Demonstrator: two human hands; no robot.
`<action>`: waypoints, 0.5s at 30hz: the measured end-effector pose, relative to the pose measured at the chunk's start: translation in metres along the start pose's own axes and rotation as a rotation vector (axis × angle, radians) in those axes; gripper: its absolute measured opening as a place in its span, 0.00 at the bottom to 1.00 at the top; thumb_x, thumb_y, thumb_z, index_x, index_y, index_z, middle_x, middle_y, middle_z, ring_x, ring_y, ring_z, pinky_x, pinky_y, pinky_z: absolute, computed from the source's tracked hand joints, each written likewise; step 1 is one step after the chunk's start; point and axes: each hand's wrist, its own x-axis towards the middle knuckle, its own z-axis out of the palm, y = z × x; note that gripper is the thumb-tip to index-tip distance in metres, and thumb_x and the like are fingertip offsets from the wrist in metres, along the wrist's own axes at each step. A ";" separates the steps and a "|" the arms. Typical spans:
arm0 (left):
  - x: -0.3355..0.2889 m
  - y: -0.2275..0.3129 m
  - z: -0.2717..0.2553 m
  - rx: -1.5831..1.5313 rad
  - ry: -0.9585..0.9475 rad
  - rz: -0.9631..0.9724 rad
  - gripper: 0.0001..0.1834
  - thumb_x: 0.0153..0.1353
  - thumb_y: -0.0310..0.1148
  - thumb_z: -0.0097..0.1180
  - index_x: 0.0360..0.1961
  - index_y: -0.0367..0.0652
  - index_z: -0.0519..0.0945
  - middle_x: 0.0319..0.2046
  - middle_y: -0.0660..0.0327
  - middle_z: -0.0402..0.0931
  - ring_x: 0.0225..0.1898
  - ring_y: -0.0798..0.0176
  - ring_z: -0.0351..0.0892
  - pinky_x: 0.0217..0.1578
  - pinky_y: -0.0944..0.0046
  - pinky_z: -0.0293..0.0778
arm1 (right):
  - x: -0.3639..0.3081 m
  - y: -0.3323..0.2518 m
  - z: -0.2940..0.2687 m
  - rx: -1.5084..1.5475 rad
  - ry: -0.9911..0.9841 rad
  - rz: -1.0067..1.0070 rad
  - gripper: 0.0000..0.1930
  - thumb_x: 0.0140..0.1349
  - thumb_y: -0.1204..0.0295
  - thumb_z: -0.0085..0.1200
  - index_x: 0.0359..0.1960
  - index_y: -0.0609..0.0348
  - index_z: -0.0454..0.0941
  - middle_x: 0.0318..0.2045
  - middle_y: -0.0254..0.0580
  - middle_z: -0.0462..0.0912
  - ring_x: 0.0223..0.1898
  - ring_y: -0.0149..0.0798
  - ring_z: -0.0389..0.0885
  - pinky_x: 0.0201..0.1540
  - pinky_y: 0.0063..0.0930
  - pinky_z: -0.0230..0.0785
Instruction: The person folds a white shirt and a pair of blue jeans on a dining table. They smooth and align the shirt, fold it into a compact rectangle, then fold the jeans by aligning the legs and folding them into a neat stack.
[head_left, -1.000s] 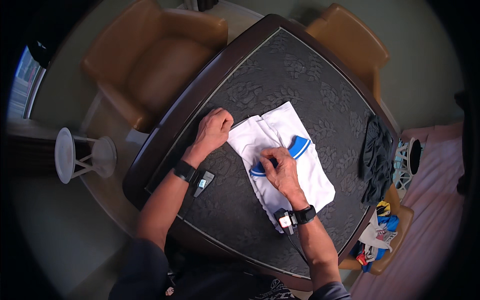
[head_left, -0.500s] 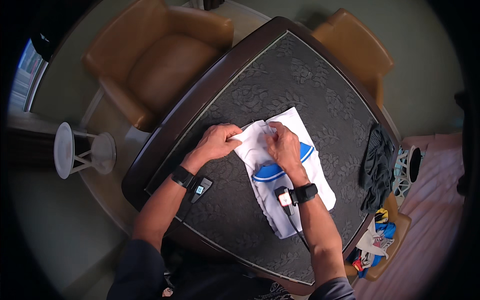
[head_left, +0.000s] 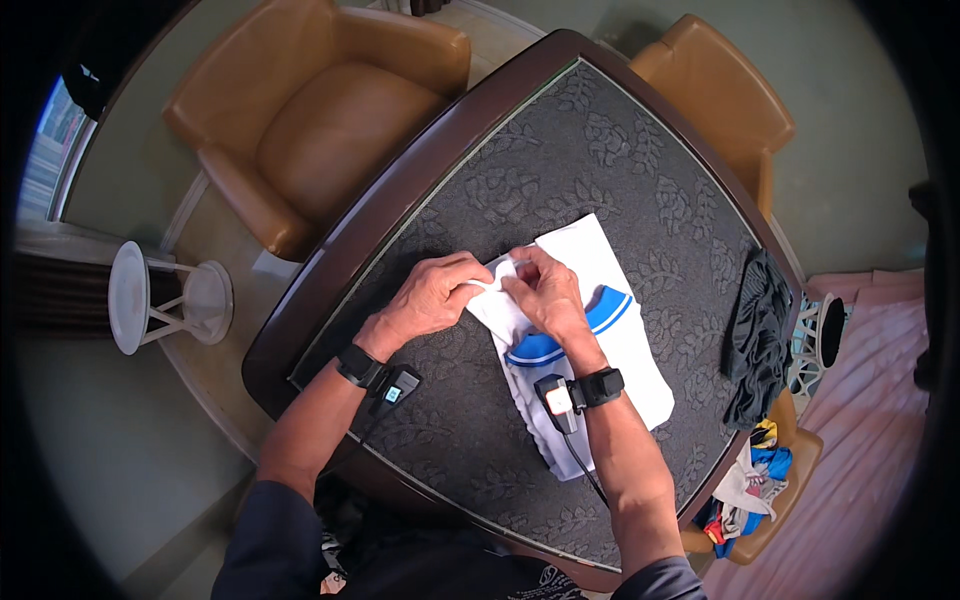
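A white shirt [head_left: 632, 365] with a blue, white-striped collar [head_left: 610, 312] lies partly folded on the table, its long side slanting away from me. My left hand [head_left: 428, 298] pinches its far left corner between thumb and fingers. Just to the right, my right hand [head_left: 545, 292] grips a bunched bit of the same white cloth, slightly raised. The right hand and wrist cover part of the collar and the middle of the shirt. Both wrists carry black straps with small devices.
The table [head_left: 480, 200] has a dark, leaf-patterned top and a brown wooden rim. A crumpled dark grey garment [head_left: 757, 335] lies at its right edge. Tan armchairs [head_left: 350, 130] stand beyond it. Colourful clothes [head_left: 752, 490] are heaped on a chair at right. A white stand [head_left: 130, 298] is at left.
My right hand has moved slightly left, closer to my left hand, and now pinches the cloth. The shirt's far left corner is more bunched and lifted.
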 end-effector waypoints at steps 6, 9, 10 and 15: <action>0.001 -0.010 -0.003 0.029 -0.042 -0.072 0.06 0.60 0.20 0.56 0.39 0.36 0.80 0.36 0.53 0.82 0.37 0.52 0.84 0.36 0.60 0.79 | -0.008 0.010 0.015 -0.135 0.199 -0.147 0.14 0.56 0.73 0.63 0.44 0.64 0.81 0.29 0.45 0.85 0.30 0.41 0.85 0.37 0.32 0.77; 0.003 -0.013 0.000 0.003 -0.021 -0.121 0.06 0.60 0.21 0.56 0.39 0.36 0.80 0.36 0.53 0.83 0.37 0.53 0.85 0.36 0.60 0.79 | -0.002 0.016 0.015 -0.092 0.113 -0.120 0.10 0.56 0.75 0.61 0.40 0.64 0.82 0.26 0.43 0.84 0.27 0.39 0.83 0.36 0.31 0.77; 0.004 -0.014 -0.001 -0.003 -0.015 -0.141 0.06 0.60 0.21 0.56 0.39 0.36 0.80 0.36 0.53 0.83 0.37 0.53 0.85 0.36 0.60 0.79 | 0.000 0.016 0.014 -0.030 0.171 -0.100 0.10 0.56 0.76 0.61 0.39 0.64 0.82 0.26 0.43 0.84 0.26 0.38 0.83 0.35 0.30 0.76; 0.010 -0.018 0.007 0.106 0.090 -0.051 0.06 0.59 0.22 0.60 0.38 0.37 0.81 0.31 0.56 0.80 0.30 0.57 0.82 0.31 0.61 0.76 | 0.008 0.014 -0.001 0.002 0.372 -0.165 0.06 0.56 0.77 0.60 0.36 0.64 0.82 0.25 0.43 0.84 0.25 0.34 0.81 0.34 0.28 0.75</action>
